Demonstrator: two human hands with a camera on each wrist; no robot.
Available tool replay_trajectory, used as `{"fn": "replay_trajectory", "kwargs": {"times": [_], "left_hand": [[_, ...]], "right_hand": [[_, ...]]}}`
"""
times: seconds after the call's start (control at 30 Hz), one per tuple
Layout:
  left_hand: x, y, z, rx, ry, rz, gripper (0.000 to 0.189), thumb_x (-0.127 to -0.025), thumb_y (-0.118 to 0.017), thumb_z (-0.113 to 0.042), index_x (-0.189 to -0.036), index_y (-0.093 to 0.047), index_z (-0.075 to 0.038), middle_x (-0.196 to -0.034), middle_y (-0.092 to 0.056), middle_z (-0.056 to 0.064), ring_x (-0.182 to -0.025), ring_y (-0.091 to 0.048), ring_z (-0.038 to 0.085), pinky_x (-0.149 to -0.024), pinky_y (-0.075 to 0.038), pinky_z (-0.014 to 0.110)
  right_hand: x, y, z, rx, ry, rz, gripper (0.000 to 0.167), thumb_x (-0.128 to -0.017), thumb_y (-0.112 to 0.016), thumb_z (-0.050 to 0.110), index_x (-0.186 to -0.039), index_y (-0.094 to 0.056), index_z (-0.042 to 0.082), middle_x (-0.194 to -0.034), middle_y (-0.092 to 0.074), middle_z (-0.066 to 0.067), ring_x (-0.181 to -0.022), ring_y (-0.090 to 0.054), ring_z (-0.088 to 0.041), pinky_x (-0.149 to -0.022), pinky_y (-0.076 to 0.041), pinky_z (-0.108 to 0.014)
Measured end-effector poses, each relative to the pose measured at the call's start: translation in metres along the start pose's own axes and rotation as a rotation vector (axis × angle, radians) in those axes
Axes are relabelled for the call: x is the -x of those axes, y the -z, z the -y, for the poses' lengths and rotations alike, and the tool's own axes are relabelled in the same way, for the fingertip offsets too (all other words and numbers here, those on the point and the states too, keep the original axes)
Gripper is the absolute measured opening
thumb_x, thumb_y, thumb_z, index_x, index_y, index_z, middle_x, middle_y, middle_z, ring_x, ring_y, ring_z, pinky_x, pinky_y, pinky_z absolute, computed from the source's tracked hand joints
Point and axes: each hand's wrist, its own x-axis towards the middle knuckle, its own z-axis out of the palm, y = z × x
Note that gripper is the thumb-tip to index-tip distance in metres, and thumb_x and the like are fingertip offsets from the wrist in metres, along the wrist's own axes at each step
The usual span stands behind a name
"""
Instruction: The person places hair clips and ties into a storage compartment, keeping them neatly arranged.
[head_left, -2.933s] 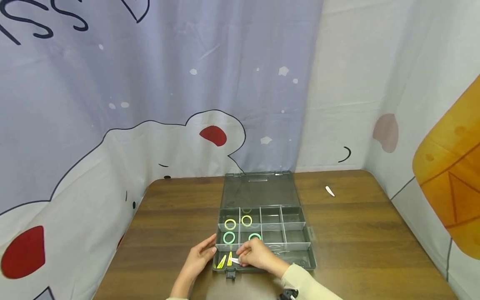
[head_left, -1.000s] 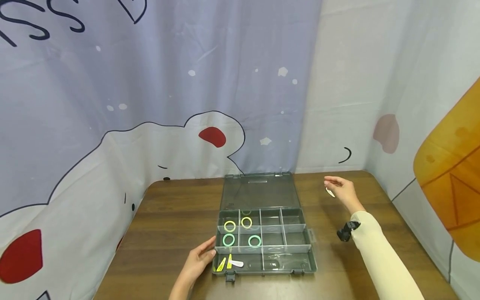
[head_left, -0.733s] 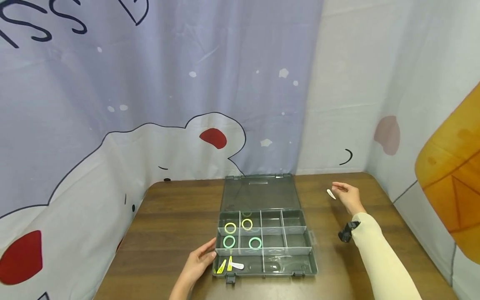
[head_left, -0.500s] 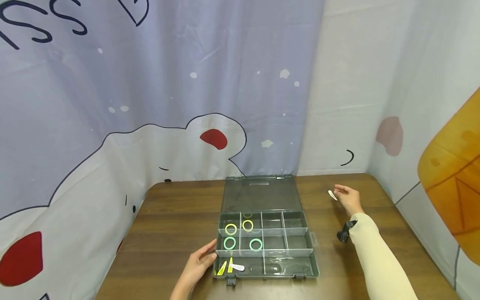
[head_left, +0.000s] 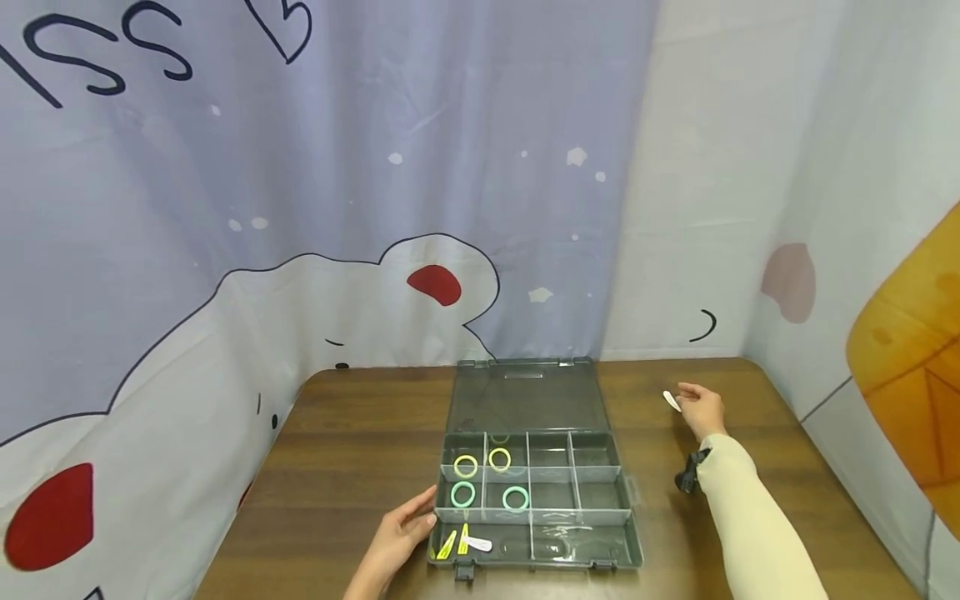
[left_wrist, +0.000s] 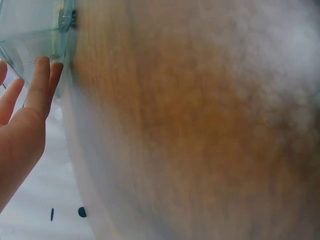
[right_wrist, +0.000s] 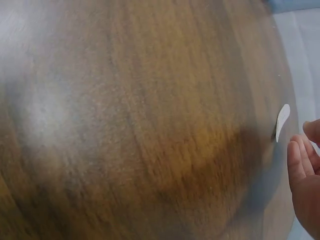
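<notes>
A smoky clear divided box [head_left: 553, 486] lies with its lid up on the table. My left hand [head_left: 396, 533] rests straight fingers against its left wall; in the left wrist view the fingers [left_wrist: 39, 85] touch that wall. In the front left compartment lie two yellow snap hair clips [head_left: 447, 545] and a white hair clip [head_left: 478, 544]. My right hand [head_left: 702, 410] hovers at the table's back right, fingers loosely bent, beside another white hair clip [head_left: 672, 401]. The right wrist view shows this clip [right_wrist: 283, 120] just off the fingertips, with nothing between thumb and fingers.
Yellow rings [head_left: 499, 460] and green rings [head_left: 516, 499] lie in the box's left compartments. The raised lid [head_left: 529, 398] reaches back toward the table's far edge. A printed curtain [head_left: 525, 167] hangs behind the brown table [head_left: 345, 450].
My right hand has left the white clip in the box's front left compartment and moved to the clip at back right, then drawn slightly right of it. My left hand stays at the box.
</notes>
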Motion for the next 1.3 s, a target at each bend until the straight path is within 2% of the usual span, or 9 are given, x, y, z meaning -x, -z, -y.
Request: {"fn": "replay_trajectory", "kwargs": {"times": [0.23, 0.47, 0.7, 0.9, 1.0, 1.13, 1.3], "left_hand": [[0.001, 0.0, 0.002, 0.001, 0.0, 0.006, 0.051, -0.094, -0.061, -0.005, -0.139, -0.042, 0.009, -0.136, -0.046, 0.033, -0.122, -0.051, 0.038, -0.089, -0.049, 0.018], [0.0, 0.0, 0.001, 0.006, -0.005, 0.002, 0.051, -0.094, -0.061, -0.005, -0.139, -0.042, 0.009, -0.136, -0.046, 0.033, -0.123, -0.049, 0.04, -0.09, -0.049, 0.018], [0.0, 0.0, 0.001, -0.002, -0.003, -0.004, 0.051, -0.093, -0.061, -0.005, -0.139, -0.043, 0.008, -0.136, -0.047, 0.033, -0.122, -0.052, 0.037, -0.09, -0.05, 0.018], [0.001, 0.0, 0.0, 0.015, 0.006, -0.001, 0.051, -0.094, -0.061, -0.006, -0.139, -0.042, 0.008, -0.137, -0.045, 0.033, -0.124, -0.05, 0.038, -0.091, -0.05, 0.021], [0.0, -0.001, 0.0, 0.023, 0.011, 0.0, 0.051, -0.094, -0.061, -0.006, -0.14, -0.042, 0.008, -0.137, -0.045, 0.032, -0.124, -0.049, 0.038, -0.092, -0.05, 0.022], [0.0, -0.001, 0.0, 0.03, 0.015, 0.002, 0.051, -0.094, -0.06, -0.006, -0.14, -0.042, 0.008, -0.137, -0.045, 0.033, -0.124, -0.049, 0.038, -0.091, -0.05, 0.021], [0.001, -0.001, -0.001, 0.026, 0.013, 0.002, 0.051, -0.094, -0.06, -0.005, -0.14, -0.042, 0.009, -0.137, -0.045, 0.033, -0.124, -0.049, 0.038, -0.091, -0.05, 0.02]], "right_hand": [[0.003, -0.004, -0.008, 0.112, -0.013, -0.003, 0.033, -0.086, -0.055, 0.001, -0.116, -0.062, -0.011, -0.093, -0.066, -0.024, -0.069, -0.05, -0.007, -0.061, -0.04, -0.02], [0.004, -0.009, -0.01, 0.103, -0.024, -0.039, 0.029, -0.085, -0.064, 0.004, -0.11, -0.064, -0.012, -0.077, -0.066, -0.011, -0.065, -0.047, -0.008, -0.058, -0.037, -0.02], [0.006, -0.008, -0.01, 0.104, -0.046, -0.046, 0.036, -0.085, -0.065, 0.004, -0.116, -0.057, -0.012, -0.082, -0.063, -0.017, -0.068, -0.048, -0.014, -0.065, -0.039, -0.027], [0.004, -0.007, -0.005, 0.111, -0.091, 0.024, 0.047, -0.088, -0.065, 0.012, -0.123, -0.05, -0.015, -0.095, -0.062, -0.028, -0.087, -0.055, -0.035, -0.074, -0.045, -0.038], [0.005, -0.007, -0.002, 0.134, -0.092, 0.043, 0.045, -0.088, -0.064, 0.015, -0.118, -0.054, -0.017, -0.099, -0.061, -0.031, -0.093, -0.054, -0.04, -0.073, -0.045, -0.038], [0.006, -0.008, -0.001, 0.136, -0.082, 0.015, 0.037, -0.086, -0.067, 0.013, -0.107, -0.059, -0.016, -0.087, -0.062, -0.026, -0.085, -0.055, -0.037, -0.063, -0.042, -0.031], [0.01, -0.012, 0.0, 0.154, -0.045, -0.03, 0.031, -0.084, -0.069, 0.012, -0.097, -0.062, -0.016, -0.091, -0.064, -0.03, -0.091, -0.053, -0.045, -0.073, -0.045, -0.044]]}}
